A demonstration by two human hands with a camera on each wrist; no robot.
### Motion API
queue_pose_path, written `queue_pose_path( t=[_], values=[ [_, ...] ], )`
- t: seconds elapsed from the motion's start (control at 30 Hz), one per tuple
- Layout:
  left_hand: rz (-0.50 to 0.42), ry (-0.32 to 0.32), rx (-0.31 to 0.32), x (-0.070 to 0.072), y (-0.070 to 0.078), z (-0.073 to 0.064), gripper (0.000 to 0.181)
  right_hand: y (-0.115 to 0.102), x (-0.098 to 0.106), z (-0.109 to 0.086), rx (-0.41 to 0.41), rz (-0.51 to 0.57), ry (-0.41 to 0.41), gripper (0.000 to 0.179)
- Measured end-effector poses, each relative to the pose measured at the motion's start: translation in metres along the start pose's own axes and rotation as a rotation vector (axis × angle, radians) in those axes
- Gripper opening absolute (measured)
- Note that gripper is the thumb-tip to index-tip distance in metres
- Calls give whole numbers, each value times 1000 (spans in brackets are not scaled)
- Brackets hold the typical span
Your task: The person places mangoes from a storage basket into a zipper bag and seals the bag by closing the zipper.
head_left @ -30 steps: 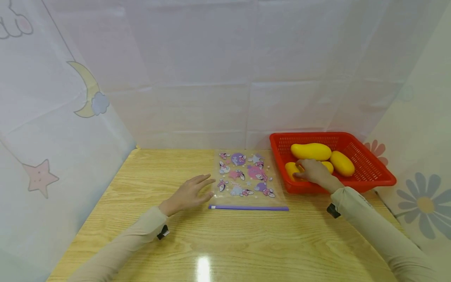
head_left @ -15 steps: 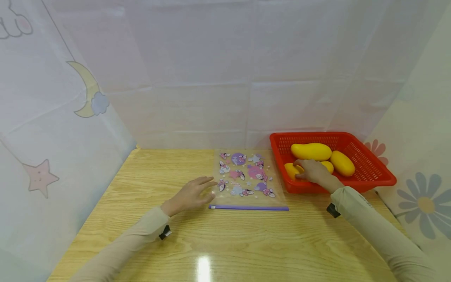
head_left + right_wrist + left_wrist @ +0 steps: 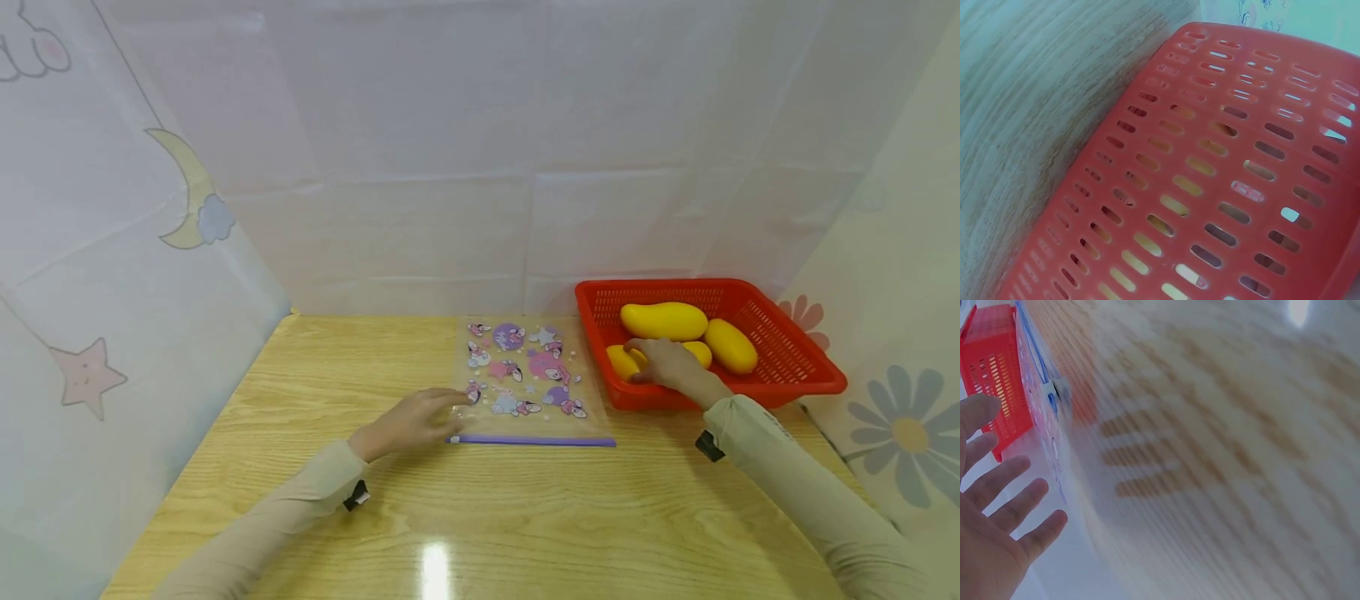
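Observation:
In the head view my right hand [image 3: 667, 364] reaches over the near wall of a red plastic basket [image 3: 795, 375]. Its fingers curl round a yellow mango [image 3: 622, 364] lying inside, and the hand covers the mango's middle. Two more mangoes, one along the back [image 3: 663, 321] and one at the right [image 3: 731, 346], lie in the basket. My left hand [image 3: 411, 422] holds nothing. Its fingers are extended at the lower left corner of a clear printed zip bag [image 3: 536, 387], which lies flat with its purple slider strip [image 3: 540, 441] towards me. The left wrist view shows that hand [image 3: 997, 525] with spread fingers.
A wooden table [image 3: 495, 517] carries the bag and basket. Behind it stands a pale sheet backdrop [image 3: 412, 208], with printed side panels left and right. Slotted basket wall [image 3: 1210, 175] fills most of the right wrist view and hides the right hand there.
My left hand has moved slightly right, so its fingertips now overlap the bag's left edge near the slider. My right hand stays at the same mango in the basket.

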State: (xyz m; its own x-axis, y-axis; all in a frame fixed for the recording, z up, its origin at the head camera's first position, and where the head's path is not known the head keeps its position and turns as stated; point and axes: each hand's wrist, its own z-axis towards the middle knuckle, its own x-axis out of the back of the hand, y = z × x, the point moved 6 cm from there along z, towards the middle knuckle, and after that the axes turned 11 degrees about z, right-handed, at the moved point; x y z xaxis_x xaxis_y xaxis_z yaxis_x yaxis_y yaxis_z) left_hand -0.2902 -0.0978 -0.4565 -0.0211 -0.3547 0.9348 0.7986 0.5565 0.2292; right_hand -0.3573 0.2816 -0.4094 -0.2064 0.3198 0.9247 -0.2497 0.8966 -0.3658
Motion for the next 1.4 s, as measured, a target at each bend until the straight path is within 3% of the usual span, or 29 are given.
queue_pose_path(
  t=[0.33, 0.73, 1.07, 1.4],
  values=[
    [-39, -29, -51, -8, 4, 2, 28, 2, -2, 2, -29, 7, -26, 56],
    [20, -43, -146, -16, 16, 7, 21, 7, -6, 5, -10, 11, -24, 55],
    [85, -59, -133, -20, 19, 9, 20, 6, -7, 4, -40, 23, -13, 57],
    [61, -54, -104, -19, 18, 11, 14, 6, -8, 4, -32, 11, -11, 56]
  ],
)
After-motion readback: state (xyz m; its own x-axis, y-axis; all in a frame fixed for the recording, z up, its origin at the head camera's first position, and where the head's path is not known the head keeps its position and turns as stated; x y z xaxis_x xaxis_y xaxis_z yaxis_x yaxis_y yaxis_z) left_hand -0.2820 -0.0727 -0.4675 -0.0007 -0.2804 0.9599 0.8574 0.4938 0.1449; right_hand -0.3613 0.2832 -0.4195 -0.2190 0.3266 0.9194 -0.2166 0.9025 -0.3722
